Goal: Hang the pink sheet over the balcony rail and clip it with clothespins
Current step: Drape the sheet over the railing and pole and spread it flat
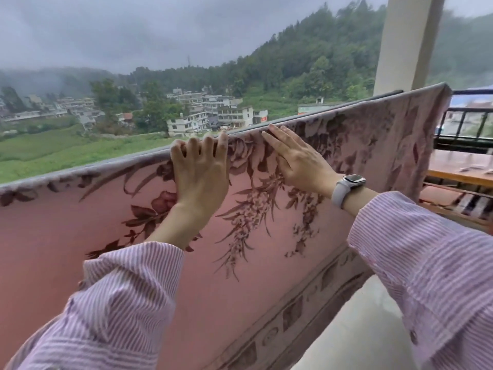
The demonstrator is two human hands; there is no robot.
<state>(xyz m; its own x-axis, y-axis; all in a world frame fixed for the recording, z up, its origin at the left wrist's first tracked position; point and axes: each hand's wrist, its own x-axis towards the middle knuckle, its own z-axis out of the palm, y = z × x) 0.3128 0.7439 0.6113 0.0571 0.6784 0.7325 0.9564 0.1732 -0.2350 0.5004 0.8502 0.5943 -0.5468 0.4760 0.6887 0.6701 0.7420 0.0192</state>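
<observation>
The pink sheet [66, 231], printed with dark red flowers and leaves, hangs draped over the balcony rail [386, 94] from the left edge to near the pillar. Only a short dark end of the rail shows past the cloth. My left hand [200, 169] curls its fingers over the covered top of the rail and grips the cloth there. Just to its right, my right hand [296, 158] lies flat against the sheet, fingers straight and pointing up-left. It wears a watch with a pale strap. No clothespins are visible.
A cream pillar [408, 41] rises at the right behind the rail. Beyond it stand a black metal railing [469, 110] and a wooden table [458, 169]. A pale floor [368, 329] shows below the sheet's patterned hem. Fields, buildings and a wooded hill lie far outside.
</observation>
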